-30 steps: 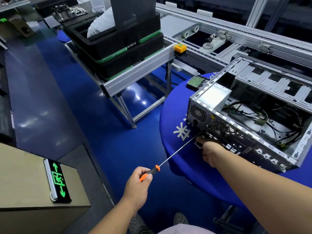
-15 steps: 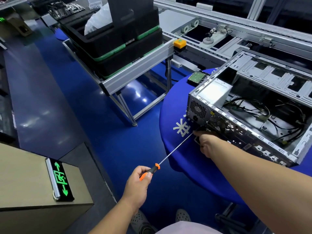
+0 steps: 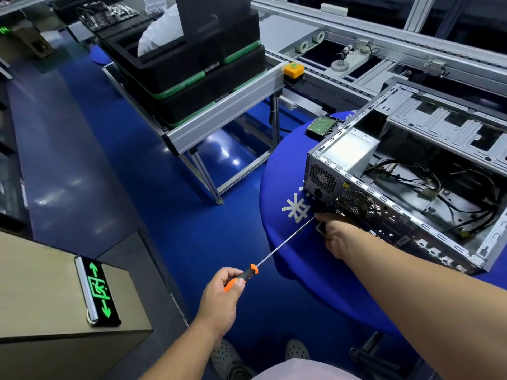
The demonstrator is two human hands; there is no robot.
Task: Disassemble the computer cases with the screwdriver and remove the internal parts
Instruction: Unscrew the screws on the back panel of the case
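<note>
An open grey computer case (image 3: 382,212) lies on a round blue table (image 3: 288,242). Inside it are a silver power supply (image 3: 348,149) and loose black cables (image 3: 428,182). My left hand (image 3: 219,297) grips the orange-and-black handle of a long screwdriver (image 3: 282,245). Its thin shaft runs up and right to the case's rear panel, just below the fan grille. My right hand (image 3: 338,237) is at that spot, its fingertips pinching the shaft's far end against the panel. The tip itself is hidden by the fingers.
A hard drive (image 3: 321,126) lies on the table behind the case. To the left stands an aluminium conveyor frame (image 3: 219,116) carrying stacked black trays (image 3: 192,78), with a yellow button (image 3: 293,69) on its corner. A cardboard box (image 3: 41,283) with a green exit sign (image 3: 98,289) is at lower left.
Both hands keep their hold on the screwdriver at the rear panel. The view has shifted slightly; nothing else has moved.
</note>
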